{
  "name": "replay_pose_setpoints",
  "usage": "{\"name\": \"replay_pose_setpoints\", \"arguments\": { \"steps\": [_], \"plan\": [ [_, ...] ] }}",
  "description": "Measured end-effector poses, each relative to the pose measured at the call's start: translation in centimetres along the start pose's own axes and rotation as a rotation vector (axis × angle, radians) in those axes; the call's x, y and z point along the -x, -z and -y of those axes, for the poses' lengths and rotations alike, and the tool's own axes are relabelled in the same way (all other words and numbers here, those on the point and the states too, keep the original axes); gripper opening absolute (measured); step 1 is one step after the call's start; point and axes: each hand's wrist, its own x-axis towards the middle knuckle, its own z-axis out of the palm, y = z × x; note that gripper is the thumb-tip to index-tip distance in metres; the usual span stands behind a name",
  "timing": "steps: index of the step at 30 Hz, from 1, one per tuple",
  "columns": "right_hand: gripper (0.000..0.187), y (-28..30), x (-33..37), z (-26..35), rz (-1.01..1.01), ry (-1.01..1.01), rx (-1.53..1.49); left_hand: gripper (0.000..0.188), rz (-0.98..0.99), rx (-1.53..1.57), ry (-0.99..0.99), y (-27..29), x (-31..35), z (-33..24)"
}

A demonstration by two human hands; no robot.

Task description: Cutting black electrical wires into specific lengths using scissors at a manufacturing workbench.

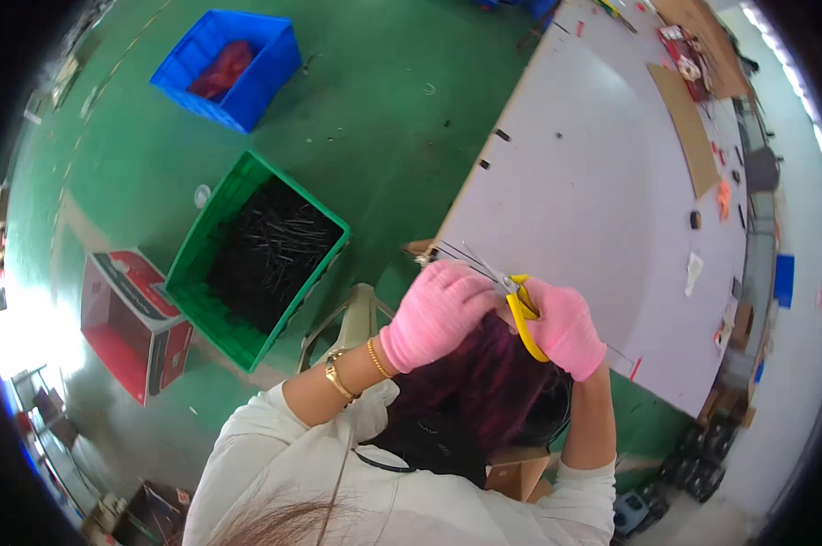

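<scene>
My right hand [564, 329], in a pink glove, grips a pair of scissors [521, 320] with yellow handles. The metal blades point up and left, parted slightly, toward my other hand. My left hand [440, 311], also in a pink glove, is closed with its fingertips close to the blades. Thin black strips [456, 255] stick out past its knuckles, over the table's near corner. Where the strips meet the fingers is hidden behind the glove. Many similar black strips [279, 237] fill a green bin [252, 350] on the floor to the left.
A long white table [579, 173] stretches ahead and right, with small black pieces and cardboard [684, 127] on it. A blue bin [270, 77] with a red bag stands farther off. Beside the green bin are a stool [361, 314] and an open red-and-white carton [124, 328].
</scene>
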Motion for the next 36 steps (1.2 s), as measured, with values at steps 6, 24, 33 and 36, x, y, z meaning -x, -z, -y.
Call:
{"name": "replay_pose_setpoints", "arguments": {
  "steps": [6, 24, 33, 36],
  "plan": [
    [0.025, 1.3, 2.9, -2.8, 0.006, -0.304, -0.279, 0.034, 0.029, 0.027, -0.009, 0.3, -0.5, -0.2],
    [0.03, 2.1, 2.0, -2.4, 0.154, -0.405, 0.191, 0.034, 0.023, 0.01, -0.037, 0.0, -0.6, 0.0],
    [0.032, 2.4, 1.8, -1.8, 0.168, -0.42, 0.195, 0.025, 0.174, -0.21, 0.022, -0.6, -2.4, -3.1],
    [0.034, 2.1, 1.8, -2.1, 0.155, -0.415, 0.186, 0.024, 0.202, -0.231, 0.034, -0.9, -2.7, -3.4]
  ]
}}
